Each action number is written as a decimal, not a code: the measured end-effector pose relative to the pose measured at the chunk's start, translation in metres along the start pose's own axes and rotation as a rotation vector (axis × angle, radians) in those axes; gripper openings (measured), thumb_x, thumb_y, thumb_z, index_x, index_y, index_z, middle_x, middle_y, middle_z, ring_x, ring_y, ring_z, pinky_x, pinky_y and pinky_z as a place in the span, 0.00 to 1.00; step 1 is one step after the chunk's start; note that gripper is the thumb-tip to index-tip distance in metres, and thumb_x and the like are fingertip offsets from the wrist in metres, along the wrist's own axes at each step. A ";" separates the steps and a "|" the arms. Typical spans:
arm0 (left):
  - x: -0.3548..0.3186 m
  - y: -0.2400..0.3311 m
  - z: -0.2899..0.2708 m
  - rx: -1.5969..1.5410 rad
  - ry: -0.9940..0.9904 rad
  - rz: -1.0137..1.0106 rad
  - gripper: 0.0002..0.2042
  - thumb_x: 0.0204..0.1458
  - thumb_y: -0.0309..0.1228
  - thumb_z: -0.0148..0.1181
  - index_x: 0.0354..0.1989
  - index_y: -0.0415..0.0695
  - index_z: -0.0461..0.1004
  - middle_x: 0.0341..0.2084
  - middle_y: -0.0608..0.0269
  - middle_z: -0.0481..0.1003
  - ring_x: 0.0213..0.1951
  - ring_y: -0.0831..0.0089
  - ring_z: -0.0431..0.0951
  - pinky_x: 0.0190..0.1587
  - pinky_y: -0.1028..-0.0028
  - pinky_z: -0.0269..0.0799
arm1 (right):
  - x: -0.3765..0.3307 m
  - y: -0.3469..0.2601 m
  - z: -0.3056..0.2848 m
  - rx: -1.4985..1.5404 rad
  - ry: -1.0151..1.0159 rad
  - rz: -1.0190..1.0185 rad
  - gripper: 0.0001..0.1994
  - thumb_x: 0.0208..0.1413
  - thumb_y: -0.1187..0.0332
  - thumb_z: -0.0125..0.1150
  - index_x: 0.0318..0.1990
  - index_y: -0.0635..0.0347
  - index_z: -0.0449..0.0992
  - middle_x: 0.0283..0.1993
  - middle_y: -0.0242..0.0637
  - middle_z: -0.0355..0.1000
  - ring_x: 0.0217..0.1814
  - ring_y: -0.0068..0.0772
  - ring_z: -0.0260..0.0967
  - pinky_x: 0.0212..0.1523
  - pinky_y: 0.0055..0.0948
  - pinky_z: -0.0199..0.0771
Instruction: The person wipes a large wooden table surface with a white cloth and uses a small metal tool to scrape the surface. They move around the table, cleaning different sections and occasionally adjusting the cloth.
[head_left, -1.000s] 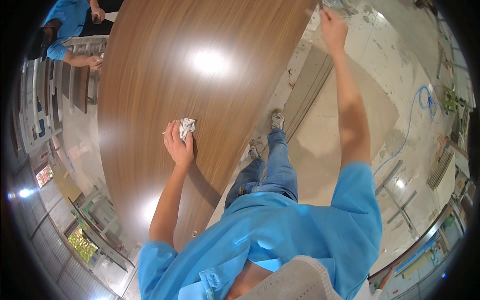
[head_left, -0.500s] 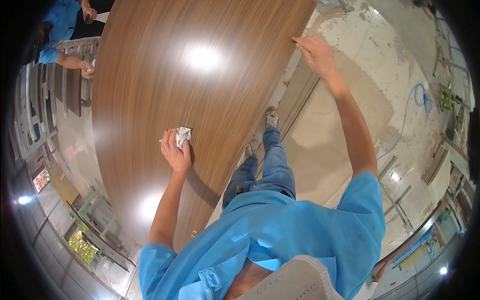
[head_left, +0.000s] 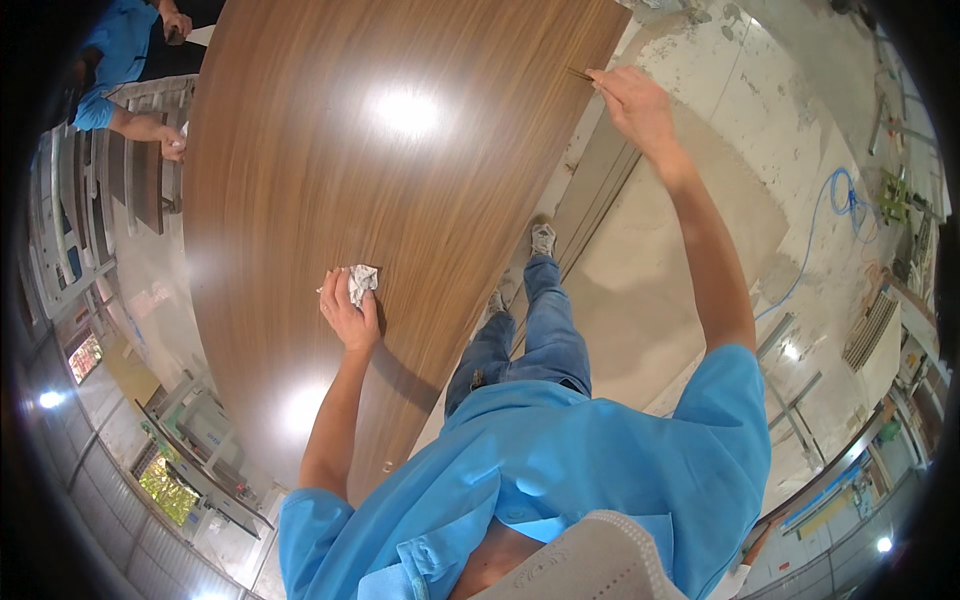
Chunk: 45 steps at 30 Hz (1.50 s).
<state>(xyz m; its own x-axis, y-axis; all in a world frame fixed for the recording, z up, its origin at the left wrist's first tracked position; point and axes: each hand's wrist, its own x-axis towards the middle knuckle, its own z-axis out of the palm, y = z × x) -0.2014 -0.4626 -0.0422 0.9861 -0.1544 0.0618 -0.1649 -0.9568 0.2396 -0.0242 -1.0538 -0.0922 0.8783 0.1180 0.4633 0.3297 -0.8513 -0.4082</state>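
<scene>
A large wood-grain panel point(head_left: 300, 170) stretches out before me, glossy with light reflections. My left hand point(head_left: 348, 318) rests on it with the fingers closed round a crumpled white wad point(head_left: 364, 283), either cloth or paper. By the panel's far right edge, my right hand point(head_left: 640, 108) pinches a thin dark stick-like piece point(head_left: 580, 74) between thumb and fingers. One end of this piece lies over the panel's edge. Its exact kind is too small to make out.
Across the panel at the upper left, a co-worker in a blue shirt point(head_left: 118, 50) has a hand point(head_left: 172, 143) beside the panel's edge. Metal racks point(head_left: 75, 200) stand on the left. A blue hose point(head_left: 848, 205) lies coiled on the concrete floor point(head_left: 680, 270) to the right.
My left hand and the white wad have shifted slightly left and toward me. More of the thin dark piece shows past my right fingertips; that hand has barely moved.
</scene>
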 end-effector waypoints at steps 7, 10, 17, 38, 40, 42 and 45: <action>-0.001 -0.001 -0.001 0.004 0.002 0.000 0.28 0.60 0.40 0.61 0.69 0.43 0.69 0.68 0.51 0.67 0.72 0.48 0.63 0.73 0.49 0.54 | 0.065 0.069 0.001 -0.142 0.131 0.163 0.12 0.64 0.67 0.60 0.51 0.47 0.86 0.45 0.32 0.81 0.47 0.42 0.78 0.45 0.40 0.80; -0.003 -0.003 0.002 -0.012 0.005 -0.006 0.28 0.60 0.38 0.61 0.68 0.43 0.69 0.69 0.50 0.67 0.72 0.47 0.62 0.73 0.49 0.54 | 0.037 0.043 0.000 -0.141 0.028 0.047 0.13 0.63 0.68 0.61 0.53 0.48 0.84 0.42 0.34 0.80 0.46 0.42 0.77 0.44 0.41 0.80; 0.013 0.006 0.010 0.014 0.135 0.032 0.23 0.61 0.35 0.60 0.64 0.44 0.71 0.61 0.50 0.70 0.65 0.48 0.67 0.69 0.49 0.57 | -0.015 -0.061 -0.018 0.110 -0.145 0.082 0.11 0.66 0.68 0.60 0.52 0.53 0.84 0.41 0.36 0.79 0.47 0.42 0.77 0.45 0.40 0.80; 0.390 0.353 0.119 -0.522 0.038 0.640 0.15 0.56 0.41 0.72 0.51 0.56 0.84 0.45 0.65 0.83 0.47 0.58 0.81 0.48 0.60 0.74 | 0.050 0.040 -0.019 0.001 0.193 0.278 0.05 0.65 0.68 0.65 0.43 0.56 0.83 0.40 0.35 0.78 0.38 0.47 0.78 0.38 0.42 0.79; 0.400 0.361 0.126 -0.543 0.002 0.564 0.10 0.55 0.41 0.72 0.43 0.54 0.87 0.41 0.68 0.84 0.45 0.61 0.82 0.47 0.61 0.74 | 0.055 0.050 -0.020 0.032 0.191 0.267 0.05 0.64 0.68 0.65 0.43 0.56 0.84 0.40 0.35 0.77 0.38 0.47 0.78 0.38 0.41 0.79; 0.408 0.367 0.133 -0.534 0.047 0.569 0.08 0.54 0.39 0.73 0.38 0.53 0.87 0.37 0.70 0.84 0.42 0.62 0.81 0.46 0.61 0.73 | 0.057 0.056 -0.018 0.027 0.191 0.277 0.05 0.65 0.68 0.65 0.43 0.56 0.83 0.40 0.35 0.77 0.38 0.47 0.78 0.38 0.40 0.80; 0.412 0.366 0.135 -0.530 0.056 0.595 0.05 0.53 0.37 0.73 0.35 0.52 0.87 0.35 0.70 0.84 0.39 0.62 0.80 0.45 0.63 0.72 | 0.051 0.051 -0.013 -0.024 0.182 0.278 0.05 0.64 0.69 0.64 0.44 0.55 0.83 0.39 0.35 0.77 0.39 0.45 0.78 0.38 0.39 0.80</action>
<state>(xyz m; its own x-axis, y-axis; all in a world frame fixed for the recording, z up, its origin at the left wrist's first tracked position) 0.1471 -0.9097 -0.0603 0.7288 -0.5763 0.3698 -0.6658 -0.4705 0.5790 0.0324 -1.0979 -0.0791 0.8564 -0.2116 0.4709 0.0763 -0.8502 -0.5209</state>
